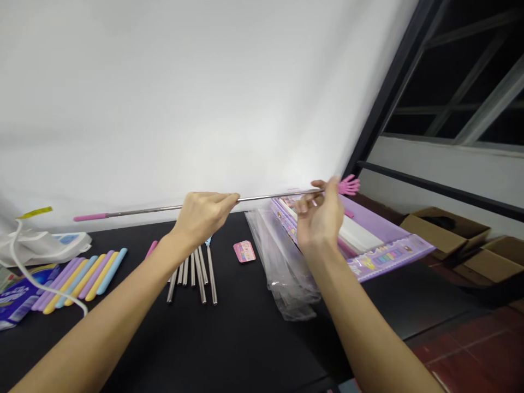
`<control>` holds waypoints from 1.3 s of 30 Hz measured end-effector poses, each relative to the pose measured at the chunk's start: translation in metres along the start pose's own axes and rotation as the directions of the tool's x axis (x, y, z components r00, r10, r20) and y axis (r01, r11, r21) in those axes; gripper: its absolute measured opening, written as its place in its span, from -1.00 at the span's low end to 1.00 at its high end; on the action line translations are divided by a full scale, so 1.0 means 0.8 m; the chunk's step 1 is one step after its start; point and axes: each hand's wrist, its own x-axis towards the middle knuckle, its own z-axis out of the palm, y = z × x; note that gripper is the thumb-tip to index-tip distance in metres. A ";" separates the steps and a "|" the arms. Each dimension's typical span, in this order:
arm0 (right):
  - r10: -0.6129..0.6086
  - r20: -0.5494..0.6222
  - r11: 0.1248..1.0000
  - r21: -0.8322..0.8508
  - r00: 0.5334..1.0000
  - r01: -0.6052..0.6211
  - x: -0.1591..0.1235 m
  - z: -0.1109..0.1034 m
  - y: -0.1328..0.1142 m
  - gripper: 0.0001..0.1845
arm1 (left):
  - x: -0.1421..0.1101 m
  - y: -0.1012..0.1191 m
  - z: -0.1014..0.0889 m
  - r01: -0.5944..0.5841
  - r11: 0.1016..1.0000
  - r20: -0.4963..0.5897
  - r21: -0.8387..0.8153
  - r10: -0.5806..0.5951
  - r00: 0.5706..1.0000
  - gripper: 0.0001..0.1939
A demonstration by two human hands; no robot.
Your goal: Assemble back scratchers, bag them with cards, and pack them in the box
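A pink back scratcher (270, 196) with a metal telescopic rod is held up nearly level above the black table, drawn out long. Its pink handle points left and its hand-shaped head is at the right. My left hand (204, 215) is closed around the middle of the rod. My right hand (321, 218) holds the rod just beside the pink head, thumb against it and the other fingers partly curled. Below my left wrist lie several metal rods (200, 273), one with a blue tip, partly hidden by my arm.
Several pastel handles (82, 278) lie at left near a white power strip (53, 245), its cable and a blue packet (24, 295). Small pink cards (244, 251) lie mid-table. Clear plastic bags (282, 273) rest beside an open purple box (388, 254). Cardboard boxes (446, 229) stand at right.
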 end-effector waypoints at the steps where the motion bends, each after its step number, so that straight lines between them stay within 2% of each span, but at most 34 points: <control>1: 0.033 0.033 0.999 -0.023 0.999 -0.033 -0.006 0.003 0.006 -0.53 | 0.004 0.005 0.000 -0.019 1.000 0.006 0.000 0.019 1.000 -0.76; 3: 0.113 0.099 0.991 -0.080 0.989 -0.105 -0.013 0.004 0.012 -0.52 | 0.008 0.011 0.000 -0.060 0.998 0.016 0.001 0.060 0.998 -0.77; 5: 0.127 0.097 0.989 -0.094 0.987 -0.118 -0.006 -0.001 0.008 -0.47 | 0.004 0.007 -0.001 -0.063 0.998 0.007 0.019 0.063 0.998 -0.76; 8: -0.007 -0.079 0.998 -0.067 0.997 0.002 0.021 -0.017 -0.008 -0.45 | -0.014 -0.012 -0.007 -0.010 0.993 0.011 0.117 0.008 1.000 -0.78; 10: -0.023 -0.114 0.998 -0.068 0.993 0.015 0.027 -0.021 -0.010 -0.47 | -0.023 -0.021 -0.010 -0.013 0.985 0.032 0.174 0.008 0.999 -0.77; 12: 0.035 -0.068 0.997 -0.061 0.997 -0.039 0.016 -0.016 0.001 -0.47 | -0.024 -0.018 -0.010 -0.038 0.984 0.048 0.176 0.030 0.998 -0.74; 13: 0.107 0.024 0.991 -0.080 0.994 -0.105 0.007 -0.012 0.008 -0.50 | -0.022 -0.014 -0.010 -0.049 0.985 0.057 0.163 0.040 0.998 -0.73; 15: 0.239 0.210 0.969 -0.114 0.948 -0.219 -0.010 -0.005 0.021 -0.53 | -0.019 -0.008 -0.012 -0.058 0.990 0.082 0.131 0.047 0.996 -0.72; 16: 0.261 0.239 0.963 -0.127 0.935 -0.236 -0.013 -0.004 0.024 -0.53 | -0.020 -0.008 -0.014 -0.053 0.991 0.097 0.125 0.041 0.994 -0.71; 18: 0.205 0.174 0.976 -0.110 0.963 -0.188 -0.009 -0.005 0.022 -0.55 | -0.028 -0.015 -0.021 -0.035 0.989 0.135 0.143 0.016 0.991 -0.71; 20: 0.119 0.035 0.992 -0.056 0.992 -0.117 0.000 -0.009 0.019 -0.53 | -0.040 -0.027 -0.029 -0.026 0.982 0.175 0.188 -0.008 0.984 -0.69; 22: 0.108 0.015 0.994 -0.032 0.994 -0.107 0.000 -0.009 0.021 -0.52 | -0.049 -0.034 -0.035 -0.030 0.976 0.183 0.216 -0.010 0.983 -0.68; 24: 0.195 0.161 0.980 -0.074 0.968 -0.185 -0.013 -0.004 0.030 -0.54 | -0.051 -0.031 -0.036 -0.044 0.976 0.172 0.213 0.007 0.985 -0.69; 26: 0.315 0.331 0.948 -0.147 0.889 -0.281 -0.028 0.002 0.038 -0.55 | -0.048 -0.024 -0.036 -0.057 0.980 0.160 0.192 0.026 0.987 -0.69; 27: 0.348 0.365 0.937 -0.167 0.863 -0.307 -0.031 0.004 0.039 -0.57 | -0.047 -0.021 -0.035 -0.060 0.981 0.155 0.182 0.032 0.987 -0.69; 28: 0.352 0.353 0.935 -0.167 0.867 -0.312 -0.031 0.004 0.039 -0.59 | -0.047 -0.021 -0.035 -0.059 0.983 0.148 0.175 0.033 0.988 -0.70; 29: 0.326 0.301 0.944 -0.144 0.896 -0.295 -0.027 0.003 0.036 -0.60 | -0.049 -0.023 -0.035 -0.052 0.984 0.140 0.172 0.028 0.990 -0.72; 31: 0.218 0.112 0.976 -0.053 0.970 -0.213 -0.013 -0.002 0.028 -0.58 | -0.055 -0.031 -0.036 -0.029 0.985 0.125 0.171 0.008 0.992 -0.74; 33: 0.124 0.015 0.992 -0.015 0.992 -0.123 -0.001 -0.006 0.023 -0.54 | -0.061 -0.039 -0.036 -0.007 0.984 0.131 0.178 -0.017 0.991 -0.71; 34: 0.124 0.031 0.992 -0.022 0.992 -0.123 0.001 -0.007 0.023 -0.53 | -0.062 -0.041 -0.035 -0.004 0.983 0.146 0.181 -0.023 0.989 -0.69; 36: 0.208 0.157 0.977 -0.077 0.966 -0.198 -0.003 -0.005 0.027 -0.53 | -0.061 -0.038 -0.032 -0.008 0.983 0.173 0.183 -0.024 0.985 -0.65; 38: 0.297 0.283 0.953 -0.145 0.912 -0.265 -0.014 0.001 0.034 -0.52 | -0.055 -0.029 -0.028 -0.010 0.983 0.178 0.185 -0.024 0.984 -0.65; 39: 0.364 0.366 0.930 -0.198 0.857 -0.310 -0.021 0.004 0.037 -0.51 | -0.051 -0.023 -0.026 -0.011 0.983 0.176 0.185 -0.022 0.984 -0.65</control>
